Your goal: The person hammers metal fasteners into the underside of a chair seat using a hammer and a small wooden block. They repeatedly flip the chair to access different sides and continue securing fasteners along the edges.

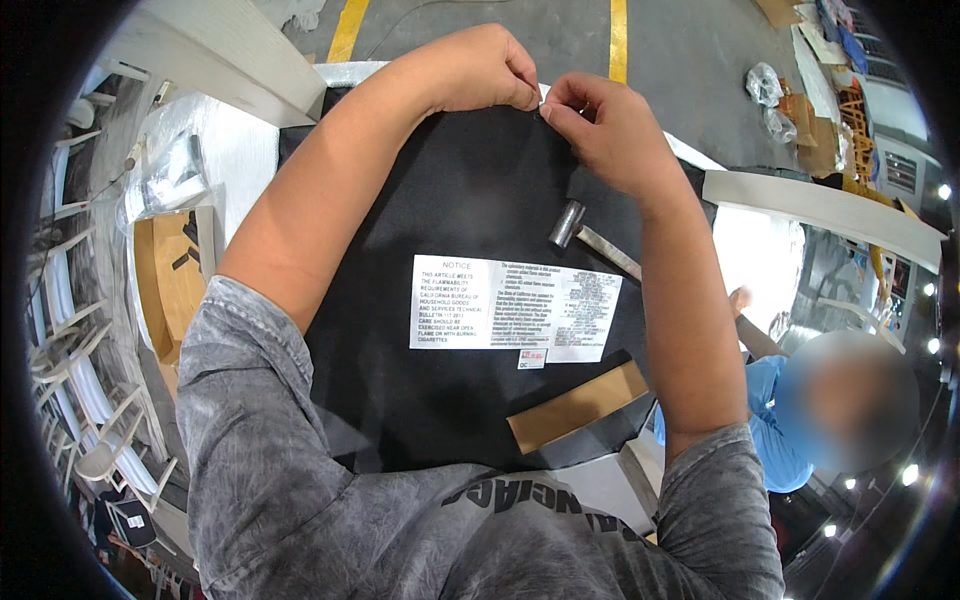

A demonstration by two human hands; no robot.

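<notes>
A black fabric-covered panel [470, 200] lies flat in front of me, with a white printed label [510, 307] stuck near its middle. At the panel's far edge, my left hand [485, 68] pinches something small with thumb and finger. Close beside it, my right hand [605, 125] pinches at the same spot on the edge. What the fingers hold is too small to tell. A small hammer [580, 232] with a metal head rests on the black fabric just below my right hand. A brown cardboard strip [578, 405] lies on the panel's near right part.
A wooden box [170, 275] and clear plastic bags [175, 180] sit on the white surface to the left. White chair frames [80, 380] are stacked at far left. Another person in a blue top [775, 420] stands low right. Grey floor with yellow lines [618, 35] lies beyond.
</notes>
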